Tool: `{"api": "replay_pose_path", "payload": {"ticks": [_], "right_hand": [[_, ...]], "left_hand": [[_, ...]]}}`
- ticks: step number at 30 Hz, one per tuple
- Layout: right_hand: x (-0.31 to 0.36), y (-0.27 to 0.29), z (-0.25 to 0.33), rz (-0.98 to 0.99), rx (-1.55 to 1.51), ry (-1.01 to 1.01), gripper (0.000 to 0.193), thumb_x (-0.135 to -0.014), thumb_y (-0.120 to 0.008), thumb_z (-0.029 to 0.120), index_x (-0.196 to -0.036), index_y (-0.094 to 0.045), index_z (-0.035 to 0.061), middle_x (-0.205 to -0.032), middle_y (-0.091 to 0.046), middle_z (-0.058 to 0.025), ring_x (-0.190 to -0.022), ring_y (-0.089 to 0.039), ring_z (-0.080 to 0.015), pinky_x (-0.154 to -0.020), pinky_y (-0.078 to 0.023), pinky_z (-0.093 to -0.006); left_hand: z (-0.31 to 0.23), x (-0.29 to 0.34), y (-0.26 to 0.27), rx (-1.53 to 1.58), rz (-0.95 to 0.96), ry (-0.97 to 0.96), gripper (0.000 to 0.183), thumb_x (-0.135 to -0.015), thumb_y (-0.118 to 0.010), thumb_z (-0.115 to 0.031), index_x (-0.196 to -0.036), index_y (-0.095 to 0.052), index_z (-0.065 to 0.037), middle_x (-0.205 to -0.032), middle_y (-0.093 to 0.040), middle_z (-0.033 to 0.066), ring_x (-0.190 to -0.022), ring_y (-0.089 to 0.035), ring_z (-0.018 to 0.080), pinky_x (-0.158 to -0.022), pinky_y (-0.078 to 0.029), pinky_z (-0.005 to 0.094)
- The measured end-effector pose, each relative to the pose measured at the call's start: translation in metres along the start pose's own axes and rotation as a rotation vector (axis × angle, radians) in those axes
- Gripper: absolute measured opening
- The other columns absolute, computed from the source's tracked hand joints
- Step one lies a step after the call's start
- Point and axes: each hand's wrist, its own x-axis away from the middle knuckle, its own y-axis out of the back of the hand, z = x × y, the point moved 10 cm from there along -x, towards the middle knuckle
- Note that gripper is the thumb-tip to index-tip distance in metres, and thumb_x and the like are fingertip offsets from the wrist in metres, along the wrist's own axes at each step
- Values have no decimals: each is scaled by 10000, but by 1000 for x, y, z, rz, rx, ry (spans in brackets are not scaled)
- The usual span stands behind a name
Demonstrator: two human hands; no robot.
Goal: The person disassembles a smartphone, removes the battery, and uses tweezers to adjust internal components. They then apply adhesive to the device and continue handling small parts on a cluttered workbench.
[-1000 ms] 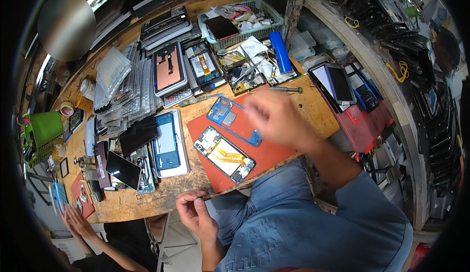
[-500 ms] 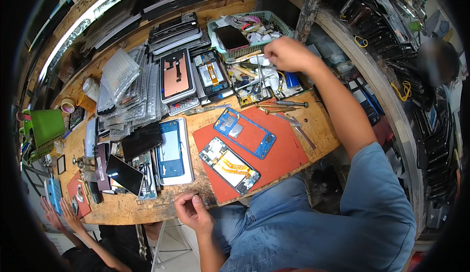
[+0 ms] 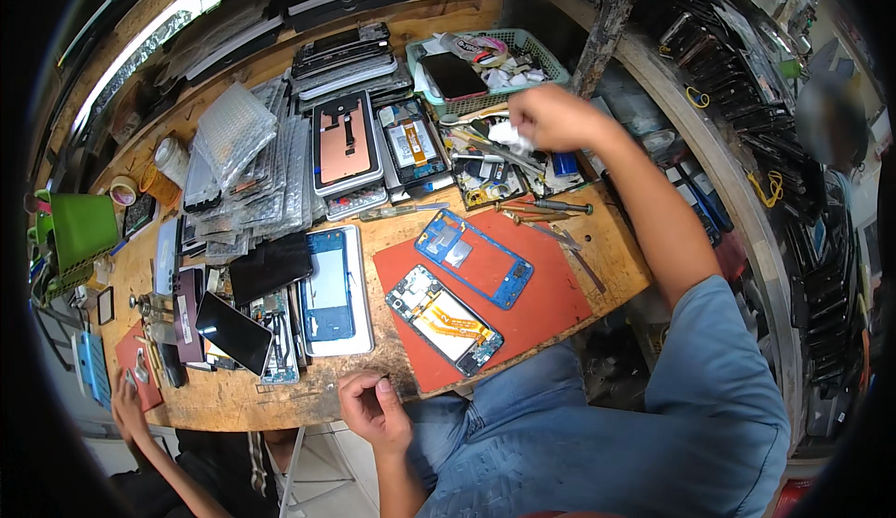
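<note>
My right hand (image 3: 558,119) reaches over the parts tray (image 3: 487,199) at the back of the bench, its fingers pinched at a crumpled white piece (image 3: 507,135) like tissue. Near the bench's front edge my left hand (image 3: 375,413) is closed, fingers curled toward the thumb; a tiny dark bit shows at its tips, too small to name. Between the hands, on a red mat (image 3: 397,266), lies an opened phone (image 3: 445,320) with its board and orange flex cables exposed. Beside it, farther back, rests a blue phone mid-frame (image 3: 474,259). Neither hand touches these two.
Screwdrivers (image 3: 551,207) and tweezers (image 3: 583,261) lie right of the mat. A green basket (image 3: 476,103) stands behind the tray. Bubble-wrapped stacks (image 3: 247,163), a black phone screen (image 3: 235,331) and a white tray (image 3: 366,308) fill the left. Another person's hand (image 3: 131,406) is far left.
My right hand has come slightly down and toward me, with the white piece now at its fingertips. My left hand stays nearly still. The other person's hands have moved lower.
</note>
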Motion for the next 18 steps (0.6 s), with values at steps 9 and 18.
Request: {"api": "replay_pose_path", "payload": {"ticks": [9,18], "right_hand": [[-37,157,9,-937,-58,132,244,-946,-770,127,-1181,-760,61,-1004,-780,-156,-926,-777,-323,-811,-613,-427],[-40,-23,-13,-35,278,-262,216,-896,-652,37,-1044,-794,-34,-1126,-772,-302,-1060,-768,-446,-936,-617,-535]], "left_hand": [[10,2,1,62,-71,90,72,-1066,-625,-19,-1110,-572,4,-1059,-571,91,-894,-571,136,-785,-499,276],[4,-5,5,124,-75,46,90,-1085,-634,-12,-1110,-549,-23,-1114,-544,61,-930,-574,117,-837,-528,267]]}}
